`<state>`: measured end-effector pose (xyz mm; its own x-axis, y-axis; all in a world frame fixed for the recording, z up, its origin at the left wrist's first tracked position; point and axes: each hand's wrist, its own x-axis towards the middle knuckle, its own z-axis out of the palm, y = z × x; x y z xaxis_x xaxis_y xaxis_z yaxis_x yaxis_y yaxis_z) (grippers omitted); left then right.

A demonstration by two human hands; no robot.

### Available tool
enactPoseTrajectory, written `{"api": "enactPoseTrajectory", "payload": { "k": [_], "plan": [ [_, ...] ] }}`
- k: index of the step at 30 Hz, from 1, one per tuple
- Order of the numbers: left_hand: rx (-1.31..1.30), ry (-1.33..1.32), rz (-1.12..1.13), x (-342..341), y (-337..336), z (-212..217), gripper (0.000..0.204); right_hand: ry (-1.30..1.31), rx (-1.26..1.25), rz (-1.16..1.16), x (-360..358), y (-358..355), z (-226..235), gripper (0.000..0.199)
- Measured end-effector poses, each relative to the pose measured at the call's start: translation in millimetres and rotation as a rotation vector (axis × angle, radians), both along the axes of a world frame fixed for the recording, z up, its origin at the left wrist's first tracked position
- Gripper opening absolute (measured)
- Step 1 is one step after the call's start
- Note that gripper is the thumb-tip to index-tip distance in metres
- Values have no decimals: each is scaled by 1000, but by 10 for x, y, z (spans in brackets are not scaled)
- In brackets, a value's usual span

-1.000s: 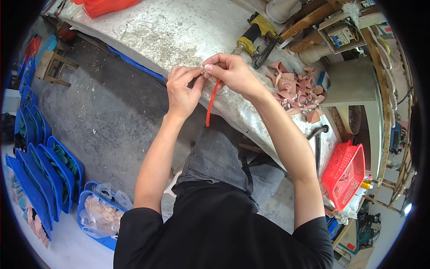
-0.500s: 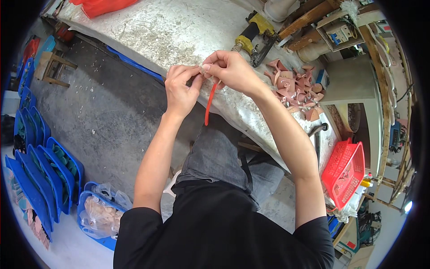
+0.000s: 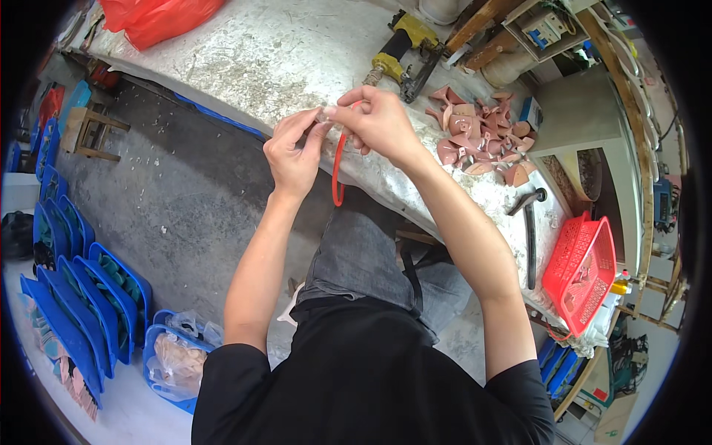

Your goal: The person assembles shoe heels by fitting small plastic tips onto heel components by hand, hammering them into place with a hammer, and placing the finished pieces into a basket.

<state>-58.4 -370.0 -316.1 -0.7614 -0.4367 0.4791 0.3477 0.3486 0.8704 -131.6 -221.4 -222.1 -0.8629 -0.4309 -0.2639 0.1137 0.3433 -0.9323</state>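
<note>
Over the near edge of the worn white bench (image 3: 259, 44), my left hand (image 3: 294, 156) and my right hand (image 3: 380, 127) meet fingertip to fingertip. Both are closed in a pinch around a small pale thing, mostly hidden by the fingers and too small to name. A red air hose (image 3: 338, 167) passes behind my right hand and loops down past the bench edge. Beyond that hand lies a yellow and black air nail gun (image 3: 404, 46). To its right, a heap of pinkish-brown curved pieces (image 3: 478, 133) is spread on the bench.
A hammer (image 3: 530, 237) with a dark handle lies at the bench's right, beside a red plastic basket (image 3: 586, 274) containing some pieces. A red bag (image 3: 159, 18) sits far left. Blue trays (image 3: 85, 304) stand at left, near a blue bin (image 3: 159, 326) and a wooden stool (image 3: 93, 133).
The view has shifted slightly, bringing more of the red bag into sight. My hands stay together, with the fingers slightly rearranged around the small thing. The red hose now hangs in a wider loop.
</note>
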Motion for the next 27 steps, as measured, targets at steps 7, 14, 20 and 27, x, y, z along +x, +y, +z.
{"api": "enactPoseTrajectory", "payload": {
  "k": [7, 14, 20, 27],
  "plan": [
    [-148, 121, 135, -20, 5, -163, 25, 295, -77, -463, 407, 1536, 593, 29],
    [-152, 140, 148, -37, 43, -166, 23, 623, 634, -717, 1297, 3792, 10, 36],
    [-133, 128, 158, -78, 103, -195, 20, 622, 933, -523, 1743, 4236, -281, 37],
    [-134, 90, 169, -15, 18, -191, 18, 208, 279, -671, 2012, 3184, 11, 33]
  ]
}}
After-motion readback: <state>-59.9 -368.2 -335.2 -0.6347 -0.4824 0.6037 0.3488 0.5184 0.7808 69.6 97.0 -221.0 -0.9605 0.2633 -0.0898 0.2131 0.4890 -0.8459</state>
